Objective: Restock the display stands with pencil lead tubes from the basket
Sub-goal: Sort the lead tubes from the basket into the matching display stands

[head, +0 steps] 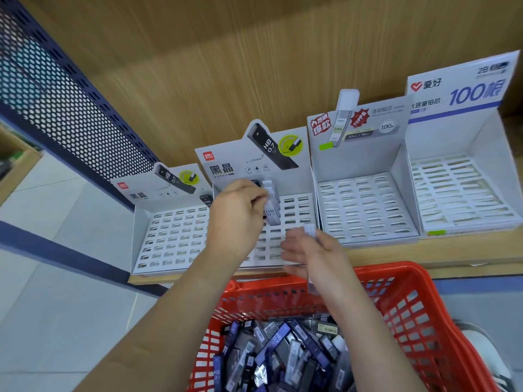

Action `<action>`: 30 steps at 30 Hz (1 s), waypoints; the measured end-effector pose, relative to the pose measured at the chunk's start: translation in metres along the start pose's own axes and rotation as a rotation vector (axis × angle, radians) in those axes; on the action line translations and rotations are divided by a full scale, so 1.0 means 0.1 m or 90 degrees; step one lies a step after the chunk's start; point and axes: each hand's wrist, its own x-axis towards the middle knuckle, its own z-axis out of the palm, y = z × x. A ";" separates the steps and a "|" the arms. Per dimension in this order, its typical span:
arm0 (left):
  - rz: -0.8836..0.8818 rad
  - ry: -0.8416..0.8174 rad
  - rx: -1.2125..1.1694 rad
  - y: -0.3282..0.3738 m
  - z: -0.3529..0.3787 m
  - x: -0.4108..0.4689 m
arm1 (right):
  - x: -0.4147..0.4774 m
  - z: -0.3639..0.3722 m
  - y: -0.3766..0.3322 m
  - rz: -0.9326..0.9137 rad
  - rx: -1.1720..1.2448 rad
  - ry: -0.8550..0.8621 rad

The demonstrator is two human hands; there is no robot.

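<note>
Left hand (236, 219) at the tube row (273, 213) in a grey stand (297, 203), right hand (314, 256) round a pale tube (310, 230)

"HB 0.7" on second stand (226, 154); "100" on rightmost stand (464, 93).

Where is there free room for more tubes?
The third stand and fourth stand show only open slots; the far-left stand holds one tube at its back right. Crowded: the back of the second stand, where the left hand works beside a row of tubes.

Four display stands (359, 157) sit side by side on the shelf (424, 254); nearer, below them, the basket (441, 321) holds lead tubes (283, 349).
</note>
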 end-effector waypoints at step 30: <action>-0.215 -0.167 -0.388 0.18 -0.60 -0.66 | -0.13 0.03 -0.07 0.169 0.348 -0.259</action>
